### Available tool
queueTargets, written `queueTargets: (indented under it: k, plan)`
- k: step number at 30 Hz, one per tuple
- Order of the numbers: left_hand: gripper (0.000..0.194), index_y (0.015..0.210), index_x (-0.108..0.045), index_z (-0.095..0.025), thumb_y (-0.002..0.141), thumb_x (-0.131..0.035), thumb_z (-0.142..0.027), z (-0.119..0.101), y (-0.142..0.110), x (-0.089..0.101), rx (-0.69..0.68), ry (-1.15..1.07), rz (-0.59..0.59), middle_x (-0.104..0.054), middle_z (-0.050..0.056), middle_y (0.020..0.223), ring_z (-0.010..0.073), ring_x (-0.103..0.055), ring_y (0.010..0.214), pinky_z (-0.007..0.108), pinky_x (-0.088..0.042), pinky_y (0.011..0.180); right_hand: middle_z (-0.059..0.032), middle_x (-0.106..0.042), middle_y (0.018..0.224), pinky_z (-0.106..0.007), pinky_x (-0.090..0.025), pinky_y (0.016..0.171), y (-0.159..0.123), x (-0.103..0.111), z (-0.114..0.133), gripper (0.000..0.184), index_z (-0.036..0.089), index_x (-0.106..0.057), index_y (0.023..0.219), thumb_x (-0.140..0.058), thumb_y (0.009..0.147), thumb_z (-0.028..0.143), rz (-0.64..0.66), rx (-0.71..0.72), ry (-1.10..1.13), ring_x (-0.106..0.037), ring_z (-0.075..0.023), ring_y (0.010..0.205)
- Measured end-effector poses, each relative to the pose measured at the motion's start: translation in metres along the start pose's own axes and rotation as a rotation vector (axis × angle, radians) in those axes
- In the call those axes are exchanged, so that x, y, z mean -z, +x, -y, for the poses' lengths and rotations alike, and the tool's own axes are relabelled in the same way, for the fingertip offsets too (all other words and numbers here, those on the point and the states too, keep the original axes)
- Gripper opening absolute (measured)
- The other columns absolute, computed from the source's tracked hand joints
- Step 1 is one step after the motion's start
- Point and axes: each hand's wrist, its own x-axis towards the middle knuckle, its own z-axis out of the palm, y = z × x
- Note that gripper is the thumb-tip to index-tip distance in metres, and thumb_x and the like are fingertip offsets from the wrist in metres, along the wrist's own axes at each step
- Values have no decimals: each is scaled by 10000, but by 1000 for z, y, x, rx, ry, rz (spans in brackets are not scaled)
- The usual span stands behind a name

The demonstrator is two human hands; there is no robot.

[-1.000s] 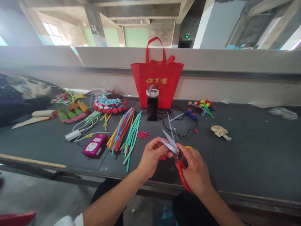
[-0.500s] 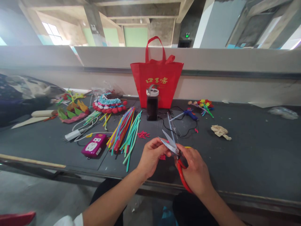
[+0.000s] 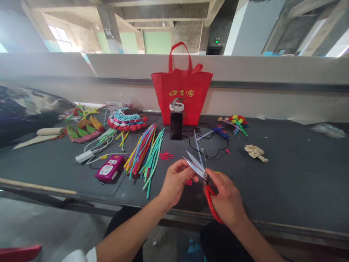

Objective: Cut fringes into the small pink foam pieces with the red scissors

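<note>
My right hand [image 3: 225,196] is closed round the red handles of a pair of scissors [image 3: 201,170], whose blades stand partly apart and point up and left. My left hand [image 3: 176,182] is pinched closed just under the blades. What sits between its fingertips is hidden by the blades and fingers. A small pink-red piece [image 3: 188,182] shows just below the left fingertips; I cannot tell if it is held or lies on the table. Beyond the left hand lies a little heap of pink-red cut pieces [image 3: 166,156].
Bundled colored pipe cleaners [image 3: 141,154] and a purple power socket [image 3: 109,169] lie to the left. Behind stand a phone [image 3: 176,126] and a red bag [image 3: 182,82]. A blue glue gun [image 3: 221,132], its cord, and a crumpled beige scrap [image 3: 255,152] are to the right.
The scissor blades have come slightly closer together, and their tips have shifted a little to the left. The left hand has stayed almost in place.
</note>
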Motion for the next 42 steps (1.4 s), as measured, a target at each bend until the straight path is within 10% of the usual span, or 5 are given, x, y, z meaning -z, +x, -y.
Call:
queueTargets:
  k: [42]
  plan:
    - [184, 798, -634, -149, 726, -759, -263, 1, 0, 1, 3, 1, -18, -666, 4, 708, 84, -601, 557, 195, -452, 543, -56, -722, 1049, -291, -548, 749, 0, 1, 5, 387, 209, -596, 1210, -500, 836, 182, 42, -44, 51, -699, -185, 860]
